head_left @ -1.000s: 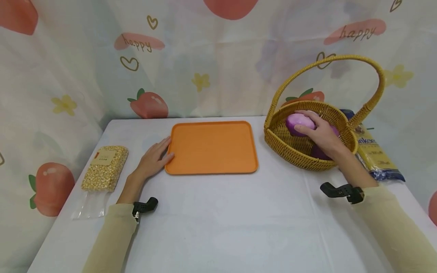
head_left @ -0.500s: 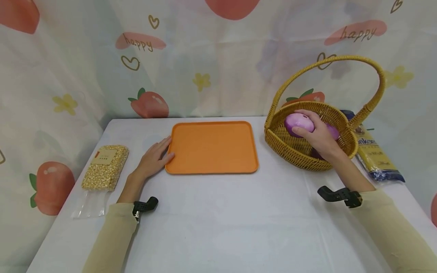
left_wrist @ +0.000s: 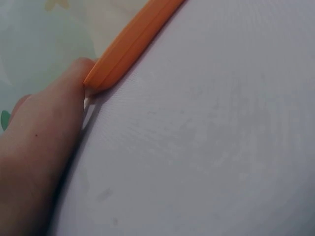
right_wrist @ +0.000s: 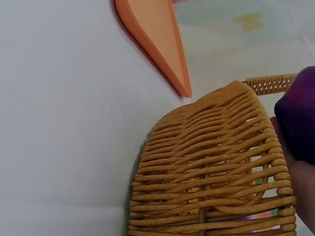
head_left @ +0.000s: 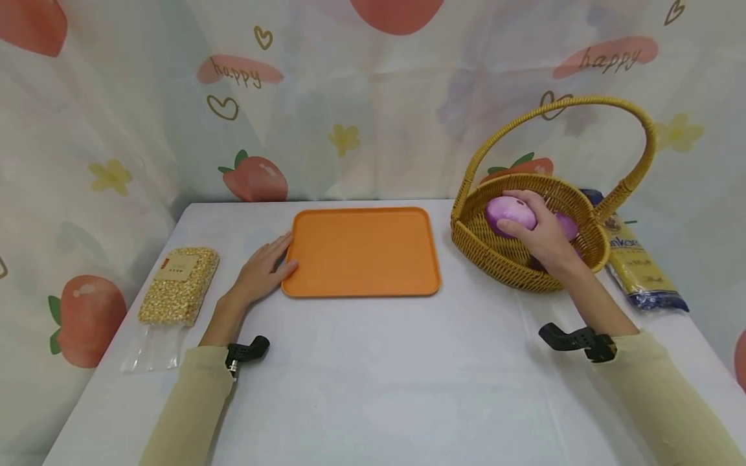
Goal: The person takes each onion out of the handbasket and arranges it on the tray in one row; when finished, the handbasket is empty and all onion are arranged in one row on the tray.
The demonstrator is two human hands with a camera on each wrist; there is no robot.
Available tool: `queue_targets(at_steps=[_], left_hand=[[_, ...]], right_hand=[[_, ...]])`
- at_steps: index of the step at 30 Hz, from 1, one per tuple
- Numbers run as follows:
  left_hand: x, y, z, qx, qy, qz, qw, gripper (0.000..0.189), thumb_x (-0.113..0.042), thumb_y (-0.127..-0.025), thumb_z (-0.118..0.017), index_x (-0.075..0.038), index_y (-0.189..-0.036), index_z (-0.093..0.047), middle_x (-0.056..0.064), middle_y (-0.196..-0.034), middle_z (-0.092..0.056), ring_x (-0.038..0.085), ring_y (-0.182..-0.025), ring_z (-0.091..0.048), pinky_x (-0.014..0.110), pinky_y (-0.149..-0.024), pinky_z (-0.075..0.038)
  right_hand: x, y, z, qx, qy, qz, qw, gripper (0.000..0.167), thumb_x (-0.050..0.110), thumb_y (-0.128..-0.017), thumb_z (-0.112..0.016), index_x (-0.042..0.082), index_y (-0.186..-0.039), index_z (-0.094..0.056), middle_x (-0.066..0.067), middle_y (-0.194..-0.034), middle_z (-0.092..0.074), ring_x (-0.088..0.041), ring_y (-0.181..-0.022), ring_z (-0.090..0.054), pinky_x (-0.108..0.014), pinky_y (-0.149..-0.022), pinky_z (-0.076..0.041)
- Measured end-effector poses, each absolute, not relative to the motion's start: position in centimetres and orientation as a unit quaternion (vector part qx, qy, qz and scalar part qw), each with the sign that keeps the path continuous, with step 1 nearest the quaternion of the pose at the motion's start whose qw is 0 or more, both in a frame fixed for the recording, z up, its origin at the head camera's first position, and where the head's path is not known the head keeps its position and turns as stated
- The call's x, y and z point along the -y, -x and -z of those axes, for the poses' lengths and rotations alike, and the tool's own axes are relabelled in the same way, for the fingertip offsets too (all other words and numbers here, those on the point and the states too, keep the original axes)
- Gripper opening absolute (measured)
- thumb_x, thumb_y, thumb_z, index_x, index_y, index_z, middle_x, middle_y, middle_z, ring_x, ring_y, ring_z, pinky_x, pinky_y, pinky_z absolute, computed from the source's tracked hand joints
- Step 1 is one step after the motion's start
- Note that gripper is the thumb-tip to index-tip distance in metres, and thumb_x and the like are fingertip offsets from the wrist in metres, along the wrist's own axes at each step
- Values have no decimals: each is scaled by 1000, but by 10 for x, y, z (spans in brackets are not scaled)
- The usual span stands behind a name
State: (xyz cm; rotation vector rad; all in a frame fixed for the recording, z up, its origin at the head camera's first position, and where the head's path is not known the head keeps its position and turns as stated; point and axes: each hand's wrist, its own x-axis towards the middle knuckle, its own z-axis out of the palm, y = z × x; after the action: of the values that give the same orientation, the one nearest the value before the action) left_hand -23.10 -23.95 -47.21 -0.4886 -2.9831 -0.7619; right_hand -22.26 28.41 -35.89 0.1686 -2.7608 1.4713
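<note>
A glossy purple roundish thing (head_left: 508,215), onion-like in shape, is held by my right hand (head_left: 544,233), the fingers over its far side and the thumb at the near side. It overlaps the inside of a yellow wicker basket (head_left: 486,259) with a tall handle. In the right wrist view the purple thing (right_wrist: 300,115) shows dark beside the woven wall. Another purple thing (head_left: 566,224) lies in the basket, partly hidden by my hand. My left hand (head_left: 262,272) touches the left edge of an orange tray (head_left: 361,252), fingers extended along it and thumb at the rim.
A clear bag of yellow kernels (head_left: 179,288) lies at the left of the white table (head_left: 373,362). Behind the basket on the right lies a yellow and blue packet (head_left: 641,265). A printed cloth (head_left: 396,97) hangs at the back.
My right hand and the purple thing have shifted slightly left, and the right forearm has moved a little left and nearer. The left hand stays on the tray edge.
</note>
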Motion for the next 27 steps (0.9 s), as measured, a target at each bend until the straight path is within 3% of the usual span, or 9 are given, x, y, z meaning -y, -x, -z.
queue_targets(at_steps=[16, 27], left_hand=[[240, 231, 472, 957, 154, 244, 6, 70, -47, -97, -51, -14, -155, -26, 6, -161, -27, 26, -150, -25, 48, -124, -16], [240, 231, 472, 957, 152, 246, -1, 71, -48, -97, -50, -16, -155, -24, 4, -162, -25, 25, -150, -24, 47, -124, -15]], right_hand=[[-272, 215, 354, 877, -65, -476, 0, 62, 35, -94, -60, 23, -148, -33, -14, -149, -30, -38, -128, -38, -63, -102, -40], [-262, 209, 346, 876, -75, -477, -10, 62, 32, -93, -62, 25, -148, -34, -12, -148, -32, -33, -127, -41, -57, -101, -44]])
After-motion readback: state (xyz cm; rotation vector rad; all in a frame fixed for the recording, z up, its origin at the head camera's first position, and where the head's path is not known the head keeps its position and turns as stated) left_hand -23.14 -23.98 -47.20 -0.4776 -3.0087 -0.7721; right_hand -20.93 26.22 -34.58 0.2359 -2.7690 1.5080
